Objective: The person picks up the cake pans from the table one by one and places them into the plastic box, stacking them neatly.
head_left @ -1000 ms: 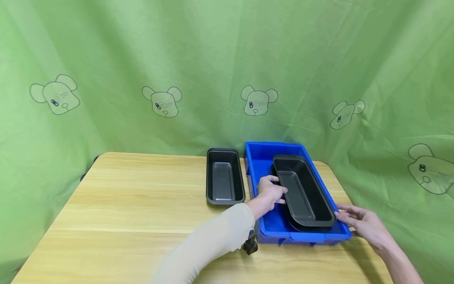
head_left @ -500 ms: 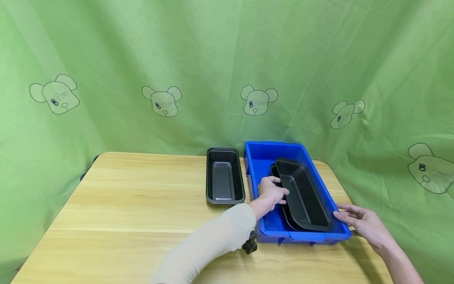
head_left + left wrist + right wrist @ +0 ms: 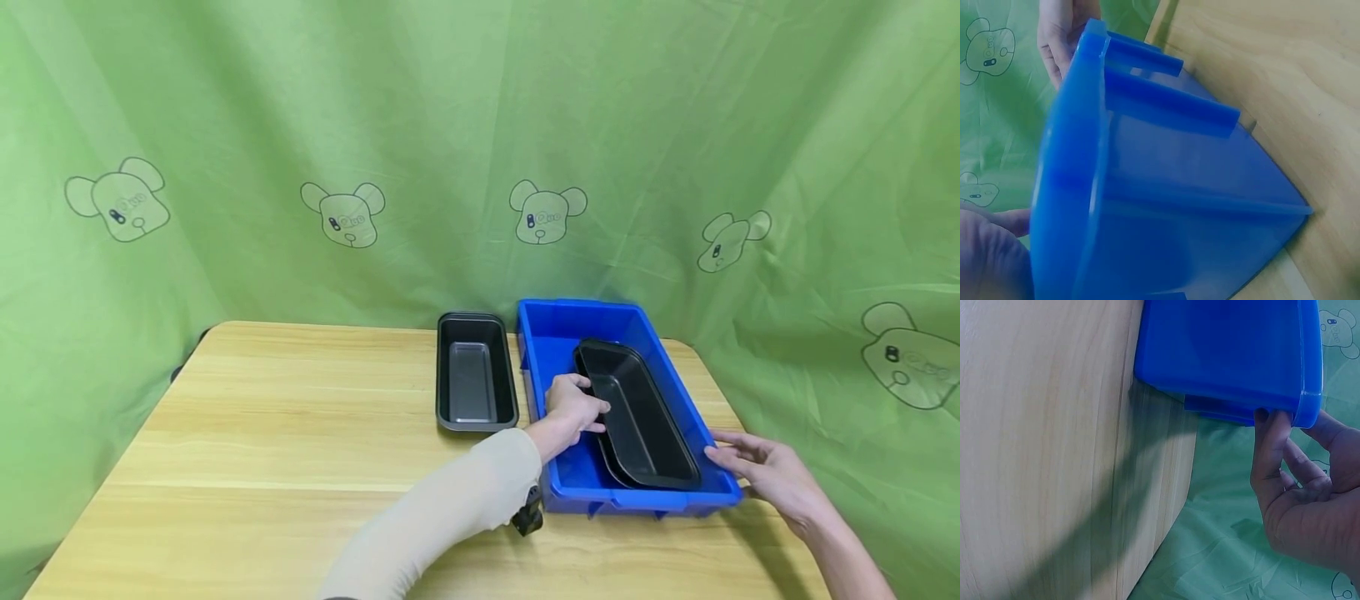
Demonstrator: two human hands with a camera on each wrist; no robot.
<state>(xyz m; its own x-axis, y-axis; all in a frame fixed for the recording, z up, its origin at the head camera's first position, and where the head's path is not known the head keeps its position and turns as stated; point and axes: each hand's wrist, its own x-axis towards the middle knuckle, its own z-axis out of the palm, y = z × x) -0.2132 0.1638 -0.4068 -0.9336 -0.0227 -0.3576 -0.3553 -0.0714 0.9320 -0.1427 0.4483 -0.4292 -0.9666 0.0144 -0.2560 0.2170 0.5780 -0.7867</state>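
Observation:
My left hand point(image 3: 576, 407) pinches the left rim of a dark loaf pan point(image 3: 645, 425) inside the blue plastic bin point(image 3: 551, 321), thumb over the rim. This pan lies tilted, its left side higher than its right. Beneath it, the edge of another dark pan point(image 3: 611, 467) shows along the left and front; the rest is hidden. My right hand point(image 3: 768, 479) holds the bin's right rim near the front corner. In the right wrist view, the fingers point(image 3: 1272, 440) reach under that rim. The left wrist view shows mostly the bin's outer wall point(image 3: 1166, 162).
Left of the bin, a third loaf pan point(image 3: 471, 379) stands upright on the wooden table point(image 3: 300, 433). Behind the table hangs a green curtain point(image 3: 450, 125) with mouse-head drawings. A small black device point(image 3: 528, 517) sits under the left wrist.
The gripped pan has tilted down on its right and settled lower in the bin. Its far end has shifted slightly left since half a second ago. Both hands stay nearly in place.

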